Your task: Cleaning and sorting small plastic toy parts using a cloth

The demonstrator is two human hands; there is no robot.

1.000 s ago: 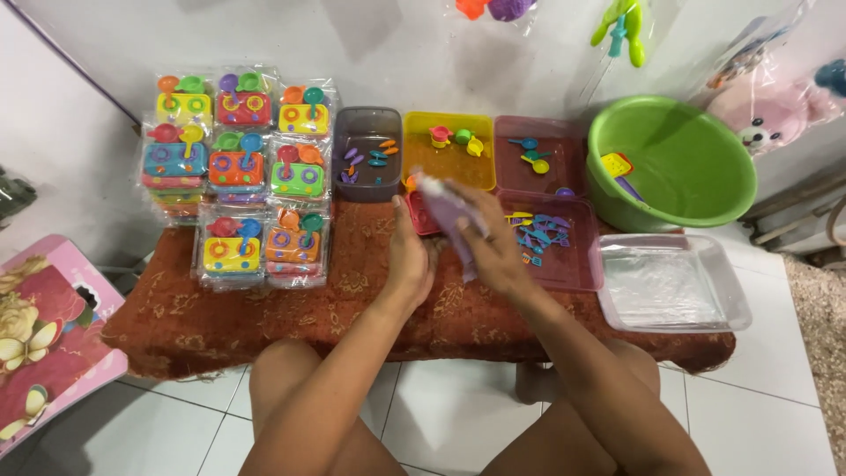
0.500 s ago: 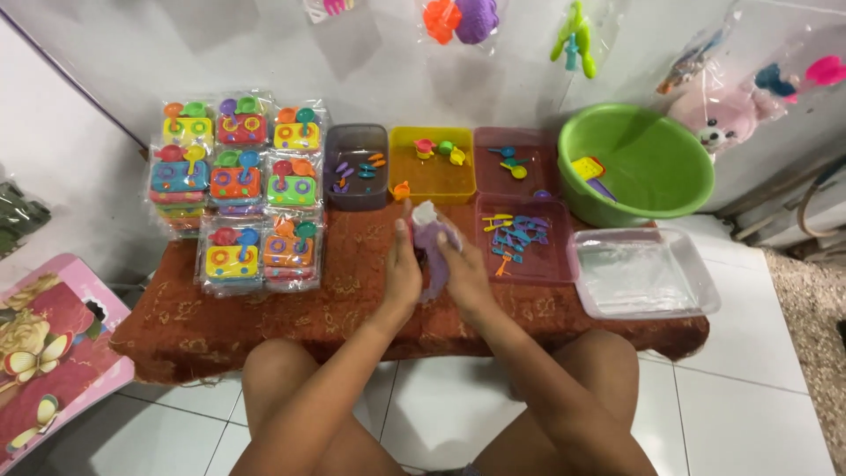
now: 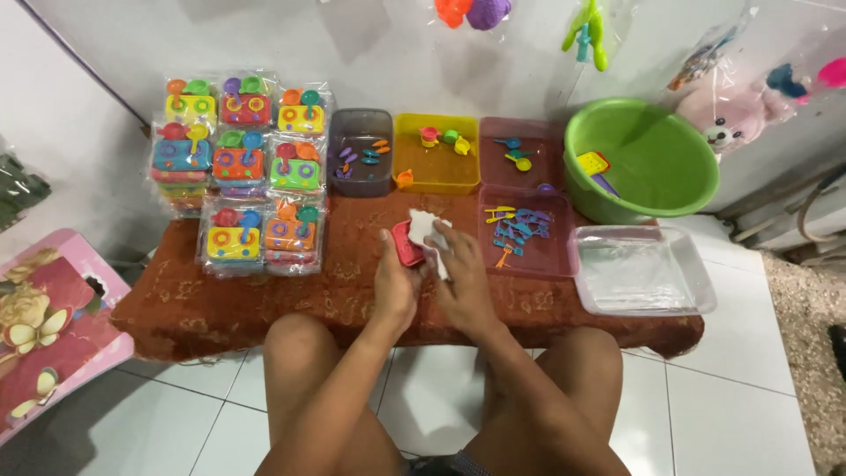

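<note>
A red-brown cloth-covered surface point(image 3: 264, 304) fills the middle. At two o'clock sits a green basin point(image 3: 652, 189); at ten o'clock, bagged toy stove sets point(image 3: 238, 172). At centre, both hands meet: the left hand point(image 3: 397, 282) grips a red toy piece point(image 3: 407, 244), the right hand point(image 3: 463, 286) pinches a clear plastic bag point(image 3: 425, 227) against it.

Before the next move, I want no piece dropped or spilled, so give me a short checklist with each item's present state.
1. Left hand grips the red toy piece: ok.
2. Right hand holds the clear plastic bag: ok.
3. Bag mouth open wide enough for the piece: cannot tell.
4. Tray of small blue utensils lies flat beside the right hand: ok.
5. Packed toy sets stacked clear of both hands: ok.
</note>
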